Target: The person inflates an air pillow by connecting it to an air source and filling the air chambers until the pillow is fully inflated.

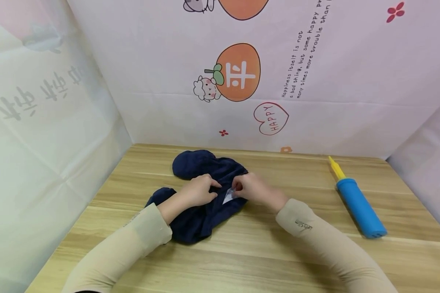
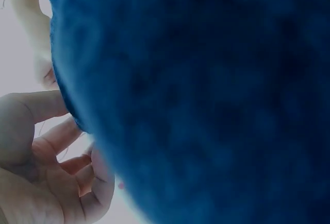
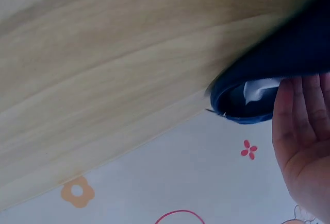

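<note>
A dark navy, soft-looking fabric item (image 1: 225,213) with rounded lobes lies on the table, its lobes toward the left. My left hand (image 1: 199,191) lies over its middle, thumb and forefinger curled at a fold of the cloth. At its right end, my right hand (image 1: 254,188) pinches a small whitish, translucent piece (image 1: 228,197). In the right wrist view this whitish piece (image 3: 258,87) shows inside an opening of the navy cloth, by the right fingertips. Blurred navy cloth (image 2: 196,100) fills most of the left wrist view beside the left hand (image 2: 46,167).
A blue hand pump (image 1: 361,207) with a yellow nozzle (image 1: 336,169) lies on the right side of the wood-grain table (image 1: 242,260). Printed white sheets (image 1: 161,73) hang behind the table and at both sides.
</note>
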A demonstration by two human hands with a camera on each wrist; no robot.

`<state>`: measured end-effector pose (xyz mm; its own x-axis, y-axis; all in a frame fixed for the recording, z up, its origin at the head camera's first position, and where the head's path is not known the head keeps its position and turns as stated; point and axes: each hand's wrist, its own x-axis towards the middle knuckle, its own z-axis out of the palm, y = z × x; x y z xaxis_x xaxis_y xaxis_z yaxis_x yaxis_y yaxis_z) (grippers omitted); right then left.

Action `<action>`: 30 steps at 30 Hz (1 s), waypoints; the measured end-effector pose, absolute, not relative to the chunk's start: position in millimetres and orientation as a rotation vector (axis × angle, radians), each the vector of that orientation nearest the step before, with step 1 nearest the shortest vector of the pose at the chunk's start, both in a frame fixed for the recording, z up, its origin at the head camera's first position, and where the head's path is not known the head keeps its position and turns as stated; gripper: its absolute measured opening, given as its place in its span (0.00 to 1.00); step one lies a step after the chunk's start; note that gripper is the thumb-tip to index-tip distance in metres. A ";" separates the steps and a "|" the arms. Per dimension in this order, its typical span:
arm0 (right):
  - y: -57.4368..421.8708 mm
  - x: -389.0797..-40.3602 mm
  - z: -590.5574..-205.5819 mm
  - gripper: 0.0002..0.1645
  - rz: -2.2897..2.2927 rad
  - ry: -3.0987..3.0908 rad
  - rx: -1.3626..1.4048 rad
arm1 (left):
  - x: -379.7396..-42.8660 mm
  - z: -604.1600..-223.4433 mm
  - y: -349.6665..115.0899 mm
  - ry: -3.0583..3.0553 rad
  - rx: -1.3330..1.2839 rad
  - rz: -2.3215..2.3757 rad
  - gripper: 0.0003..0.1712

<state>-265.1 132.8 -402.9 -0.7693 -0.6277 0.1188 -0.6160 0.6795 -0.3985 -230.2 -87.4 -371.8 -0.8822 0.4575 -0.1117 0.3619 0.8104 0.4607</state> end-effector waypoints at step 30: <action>129.8 -255.1 -399.9 0.07 -0.847 3.017 -1.237 | -231.0 -380.6 -74.9 2.919 0.700 0.801 0.17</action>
